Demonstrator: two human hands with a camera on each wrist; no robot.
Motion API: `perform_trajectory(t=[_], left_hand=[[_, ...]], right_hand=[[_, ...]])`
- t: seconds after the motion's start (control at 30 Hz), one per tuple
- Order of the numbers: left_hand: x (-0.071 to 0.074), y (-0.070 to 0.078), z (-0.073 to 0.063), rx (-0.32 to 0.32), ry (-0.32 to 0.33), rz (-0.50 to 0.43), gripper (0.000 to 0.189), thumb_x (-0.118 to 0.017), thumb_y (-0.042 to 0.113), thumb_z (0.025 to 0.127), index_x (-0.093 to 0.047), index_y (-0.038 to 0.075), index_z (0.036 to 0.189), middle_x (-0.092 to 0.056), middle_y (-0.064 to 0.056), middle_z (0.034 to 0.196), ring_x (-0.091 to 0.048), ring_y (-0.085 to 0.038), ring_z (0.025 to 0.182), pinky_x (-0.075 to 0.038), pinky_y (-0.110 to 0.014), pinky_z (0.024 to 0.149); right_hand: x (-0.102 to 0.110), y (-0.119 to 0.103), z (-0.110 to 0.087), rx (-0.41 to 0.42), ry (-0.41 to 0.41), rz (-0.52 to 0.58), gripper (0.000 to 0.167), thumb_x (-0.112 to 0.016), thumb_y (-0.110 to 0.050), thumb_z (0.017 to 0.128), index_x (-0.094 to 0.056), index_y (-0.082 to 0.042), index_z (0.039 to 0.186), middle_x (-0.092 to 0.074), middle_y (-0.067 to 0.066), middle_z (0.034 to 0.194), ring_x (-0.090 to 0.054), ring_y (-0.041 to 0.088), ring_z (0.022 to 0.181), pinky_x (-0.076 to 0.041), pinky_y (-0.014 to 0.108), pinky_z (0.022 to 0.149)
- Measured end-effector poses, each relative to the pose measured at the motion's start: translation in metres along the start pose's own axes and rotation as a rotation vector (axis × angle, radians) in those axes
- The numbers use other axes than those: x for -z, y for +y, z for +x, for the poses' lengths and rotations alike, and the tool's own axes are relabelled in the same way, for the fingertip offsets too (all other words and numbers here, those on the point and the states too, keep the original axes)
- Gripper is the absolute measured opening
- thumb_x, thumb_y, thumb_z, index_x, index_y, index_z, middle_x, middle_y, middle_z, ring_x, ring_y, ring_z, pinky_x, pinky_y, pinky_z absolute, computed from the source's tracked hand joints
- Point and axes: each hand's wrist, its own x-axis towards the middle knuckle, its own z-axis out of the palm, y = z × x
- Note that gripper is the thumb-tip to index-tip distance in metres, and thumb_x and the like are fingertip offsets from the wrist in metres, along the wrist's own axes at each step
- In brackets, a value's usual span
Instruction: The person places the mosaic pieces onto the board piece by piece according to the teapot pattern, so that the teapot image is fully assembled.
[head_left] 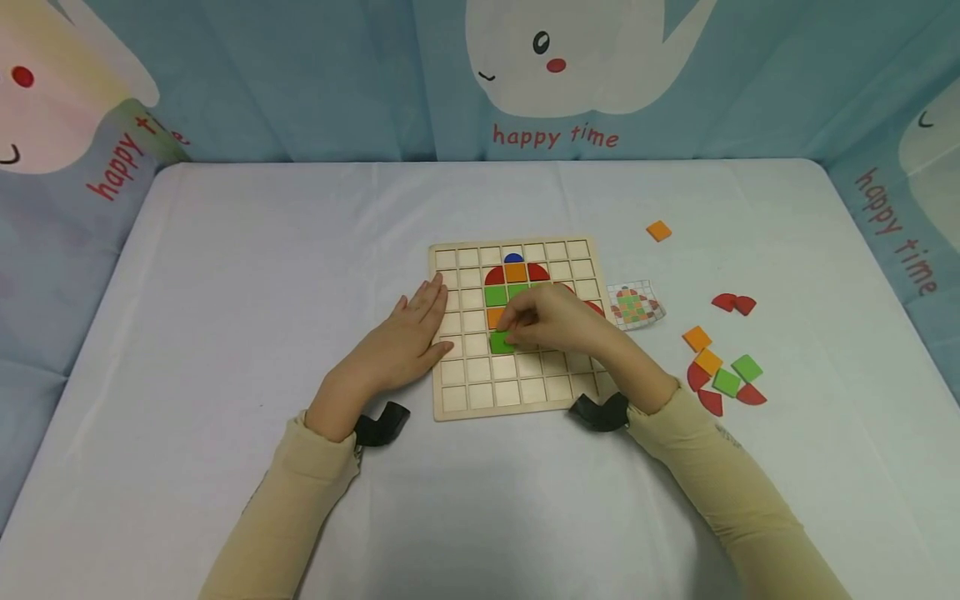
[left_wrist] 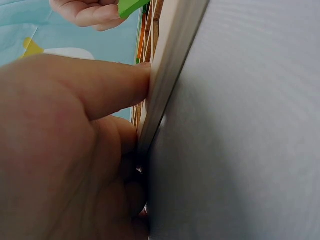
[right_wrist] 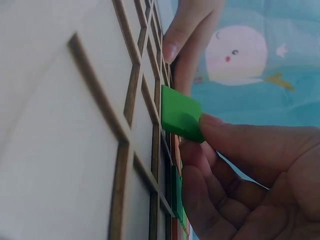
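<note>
A wooden grid board (head_left: 454, 398) lies on the white table, with blue, red, orange and green pieces set in its cells. My left hand (head_left: 405, 340) rests along the board's left edge, fingers extended and thumb touching the rim. Between thumb and fingers, my right hand (head_left: 558, 321) pinches a green square tile (right_wrist: 180, 114). The right wrist view shows that tile tilted, one edge at the grid. From above it is over a cell just below an orange square (head_left: 495, 317). The right hand hides part of the pieces on the board.
A small printed pattern card (head_left: 636, 305) lies right of the board. Farther right are loose orange squares (head_left: 697, 338), green squares (head_left: 747, 368) and red quarter-round pieces (head_left: 710, 403). One orange square (head_left: 659, 231) sits apart toward the back. A patterned blue curtain (head_left: 337, 83) surrounds the table.
</note>
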Motion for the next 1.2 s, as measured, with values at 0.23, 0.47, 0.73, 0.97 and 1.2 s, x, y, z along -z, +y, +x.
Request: perform_trajectory(t=[0.23, 0.47, 0.73, 0.97, 1.2], left_hand=[[-0.001, -0.001, 0.000, -0.003, 0.003, 0.004, 0.073, -0.048, 0.030, 0.099, -0.007, -0.006, 0.148, 0.005, -0.017, 0.156, 0.000, -0.030, 0.143, -0.008, -0.049, 0.113], [-0.002, -0.002, 0.001, -0.001, 0.001, 0.009, 0.072, -0.047, 0.030, 0.099, -0.008, -0.005, 0.148, 0.004, -0.017, 0.156, 0.000, -0.030, 0.143, -0.008, -0.049, 0.113], [-0.001, -0.002, 0.000, 0.001, -0.003, 0.003, 0.072, -0.046, 0.029, 0.099, -0.006, -0.006, 0.148, 0.005, -0.017, 0.156, 0.000, -0.030, 0.143, -0.007, -0.050, 0.113], [-0.001, -0.003, -0.001, -0.006, 0.004, 0.005, 0.073, -0.047, 0.028, 0.099, -0.007, -0.007, 0.148, 0.004, -0.018, 0.156, 0.000, -0.031, 0.143, -0.007, -0.050, 0.113], [-0.002, -0.002, 0.001, 0.003, -0.007, -0.004, 0.072, -0.046, 0.029, 0.099, -0.006, -0.005, 0.148, 0.005, -0.016, 0.156, 0.000, -0.030, 0.143, -0.007, -0.049, 0.113]], right_hand=[[0.000, 0.000, 0.000, -0.011, 0.008, -0.013, 0.006, -0.071, -0.003, 0.082, -0.073, -0.005, 0.087, -0.067, 0.000, 0.080, -0.059, 0.014, 0.073, -0.050, 0.029, 0.068], [-0.001, 0.000, 0.001, -0.028, 0.013, -0.029, 0.007, -0.071, -0.004, 0.082, -0.072, -0.007, 0.089, -0.067, -0.001, 0.080, -0.061, 0.014, 0.076, -0.050, 0.030, 0.070], [0.000, 0.000, 0.002, -0.017, 0.015, -0.001, 0.008, -0.072, -0.002, 0.081, -0.071, -0.004, 0.089, -0.067, 0.001, 0.082, -0.062, 0.014, 0.076, -0.052, 0.029, 0.074], [0.004, 0.000, 0.002, -0.020, 0.020, -0.014, 0.007, -0.072, -0.003, 0.081, -0.072, -0.004, 0.089, -0.068, 0.000, 0.083, -0.062, 0.014, 0.076, -0.052, 0.029, 0.072], [0.015, 0.007, -0.008, -0.017, 0.056, -0.008, 0.008, -0.071, -0.002, 0.081, -0.070, -0.001, 0.090, -0.069, 0.003, 0.086, -0.064, 0.016, 0.077, -0.052, 0.031, 0.074]])
